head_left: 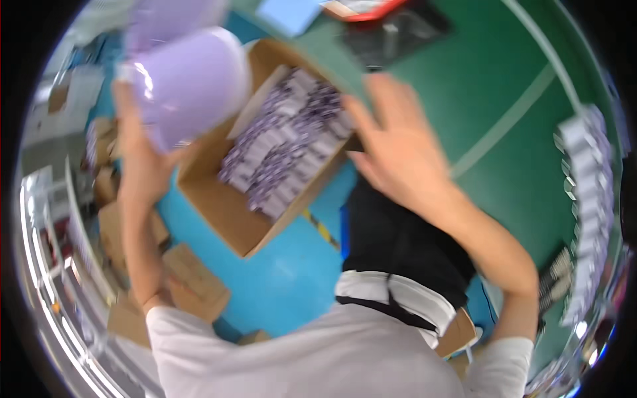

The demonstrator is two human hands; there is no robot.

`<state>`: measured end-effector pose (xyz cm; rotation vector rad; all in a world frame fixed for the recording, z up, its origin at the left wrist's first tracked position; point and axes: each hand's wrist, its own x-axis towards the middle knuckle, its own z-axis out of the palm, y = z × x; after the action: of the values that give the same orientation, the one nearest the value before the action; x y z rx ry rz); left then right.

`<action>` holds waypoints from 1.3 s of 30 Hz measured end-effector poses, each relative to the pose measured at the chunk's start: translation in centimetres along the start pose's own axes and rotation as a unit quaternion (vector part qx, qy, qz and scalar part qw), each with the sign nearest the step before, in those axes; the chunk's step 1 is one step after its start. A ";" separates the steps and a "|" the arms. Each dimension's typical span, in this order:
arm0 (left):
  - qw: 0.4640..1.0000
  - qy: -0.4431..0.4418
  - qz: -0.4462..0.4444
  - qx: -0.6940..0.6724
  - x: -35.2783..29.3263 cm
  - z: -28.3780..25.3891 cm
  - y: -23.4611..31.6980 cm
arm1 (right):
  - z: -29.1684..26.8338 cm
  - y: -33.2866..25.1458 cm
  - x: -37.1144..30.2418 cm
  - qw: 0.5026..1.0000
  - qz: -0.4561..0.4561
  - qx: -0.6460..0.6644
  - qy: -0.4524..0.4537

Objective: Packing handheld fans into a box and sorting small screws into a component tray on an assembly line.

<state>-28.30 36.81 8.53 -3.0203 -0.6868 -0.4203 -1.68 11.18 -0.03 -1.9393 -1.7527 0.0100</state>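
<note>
My left hand (144, 162) grips a glossy lilac tub-shaped thing (189, 79), its thumb at the lower edge and its fingers up the left side. The pale round end of the tub faces right, over the near-left part of an open cardboard box (229, 222). Rows of small purple-and-white packets (288, 142) fill much of that box. At the box's right edge, my right hand (398, 136) is spread with nothing in it; whether it touches the cardboard I cannot tell. Both hands are somewhat blurred.
Another lilac thing (169, 20) stands beyond the tub. Brown cartons (192, 278) lie at the left on the blue floor (272, 285). A dark sheet-like thing (398, 36) lies at the back beside a red-edged item (365, 10). Stacked lilac-and-white pieces (587, 205) line the right.
</note>
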 end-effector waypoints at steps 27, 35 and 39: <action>0.860 -0.339 0.380 0.039 -7.0 58.5 -19.5 | 0.7 -2.2 -0.8 0.917 -0.016 -0.302 -0.259; 0.878 -0.322 0.352 0.045 -8.7 59.7 -18.6 | -0.5 -2.5 -1.7 0.897 -0.022 -0.340 -0.280; 0.900 -0.275 0.327 0.086 -9.1 60.4 -18.1 | 0.1 -2.3 -1.9 0.900 -0.024 -0.351 -0.257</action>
<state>-28.39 53.79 -52.85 -2.9362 0.3127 0.5000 -4.15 9.47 0.15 -2.5694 -2.3844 -0.1646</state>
